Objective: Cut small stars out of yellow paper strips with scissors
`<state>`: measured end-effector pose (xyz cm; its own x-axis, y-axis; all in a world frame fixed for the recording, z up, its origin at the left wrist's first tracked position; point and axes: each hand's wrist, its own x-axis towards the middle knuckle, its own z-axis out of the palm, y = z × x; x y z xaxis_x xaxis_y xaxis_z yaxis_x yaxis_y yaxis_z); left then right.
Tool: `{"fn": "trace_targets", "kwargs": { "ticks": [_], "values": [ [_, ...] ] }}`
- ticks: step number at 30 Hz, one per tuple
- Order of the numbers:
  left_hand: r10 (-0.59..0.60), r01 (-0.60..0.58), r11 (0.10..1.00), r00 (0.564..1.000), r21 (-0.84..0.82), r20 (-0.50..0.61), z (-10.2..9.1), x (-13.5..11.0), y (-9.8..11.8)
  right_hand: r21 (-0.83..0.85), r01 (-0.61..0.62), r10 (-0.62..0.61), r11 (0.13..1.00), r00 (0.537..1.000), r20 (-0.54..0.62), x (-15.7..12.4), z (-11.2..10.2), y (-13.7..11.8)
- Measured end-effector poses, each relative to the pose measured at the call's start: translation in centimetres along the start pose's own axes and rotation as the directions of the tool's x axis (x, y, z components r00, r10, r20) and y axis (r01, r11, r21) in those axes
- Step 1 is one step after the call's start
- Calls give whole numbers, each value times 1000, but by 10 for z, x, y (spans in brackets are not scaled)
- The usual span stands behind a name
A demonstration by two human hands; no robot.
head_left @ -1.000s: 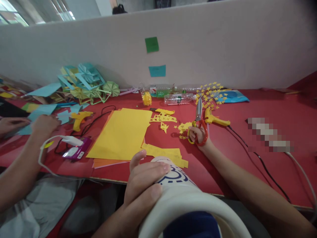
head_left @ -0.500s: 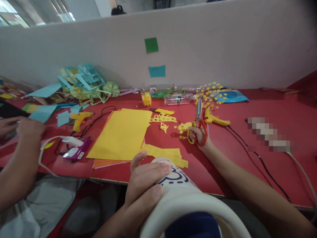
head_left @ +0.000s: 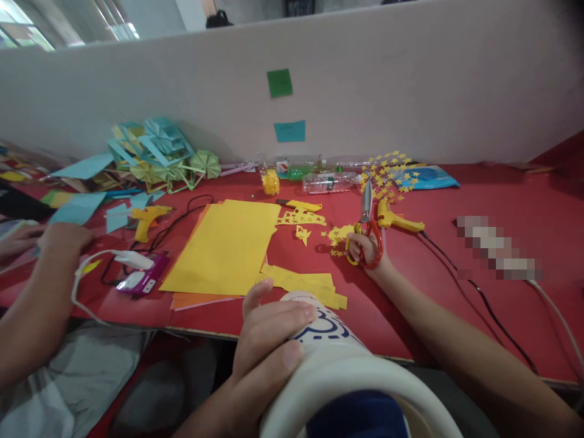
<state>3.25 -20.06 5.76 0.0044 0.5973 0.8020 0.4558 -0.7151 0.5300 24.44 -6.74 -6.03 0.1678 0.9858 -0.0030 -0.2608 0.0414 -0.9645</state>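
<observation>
Close to the camera, my left hand (head_left: 269, 347) wraps round a white cup (head_left: 337, 365) with dark blue line print, tilted up towards me. Its pale rim and dark blue inner part fill the bottom of the view. My right hand (head_left: 365, 248) rests on the red table, fingers in the handles of a pair of scissors (head_left: 366, 204), blades pointing up and away. Cut yellow paper scraps (head_left: 341, 232) and small stars lie beside that hand. Yellow paper strips (head_left: 305, 283) lie just beyond the cup, next to a stack of yellow sheets (head_left: 223, 249).
A yellow glue gun (head_left: 396, 218) with a black cord lies right of the scissors, near stars on thin stems (head_left: 387, 170). Plastic bottles (head_left: 331, 181) and a utility knife (head_left: 303, 205) lie behind. Left are another glue gun (head_left: 148, 220), a purple power strip (head_left: 143, 277) and a co-worker's arm (head_left: 50, 286).
The co-worker's hands at the far left have shifted slightly. My own hands, the cup and the scissors stay almost still.
</observation>
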Motion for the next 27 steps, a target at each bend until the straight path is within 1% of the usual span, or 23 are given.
{"fn": "trace_targets", "kwargs": {
  "ticks": [2,3,8,13,17,22,27],
  "values": [
    [-6,3,999,998,-38,-63,4,-1,-1,2,3,-3,1000,1000,0,0,0,1],
    [-12,9,999,997,-50,-76,5,-1,-2,2,4,-4,1000,1000,0,0,0,1],
    [-64,63,996,998,-59,-29,2,-4,-3,-2,11,-11,1000,1000,3,0,0,1],
    [-68,70,993,997,-91,32,-1,-4,-3,-10,13,-12,1000,1000,4,0,-1,1],
    [-55,57,990,998,-130,19,0,-5,-4,-10,5,-5,1000,1000,4,0,0,0],
    [-126,133,978,991,-164,48,-2,-9,-5,-7,3,-3,1000,1000,5,0,0,0],
    [-183,211,957,971,-199,152,-7,-15,-12,-1,0,0,1000,1000,-8,-1,0,0]
  ]
}}
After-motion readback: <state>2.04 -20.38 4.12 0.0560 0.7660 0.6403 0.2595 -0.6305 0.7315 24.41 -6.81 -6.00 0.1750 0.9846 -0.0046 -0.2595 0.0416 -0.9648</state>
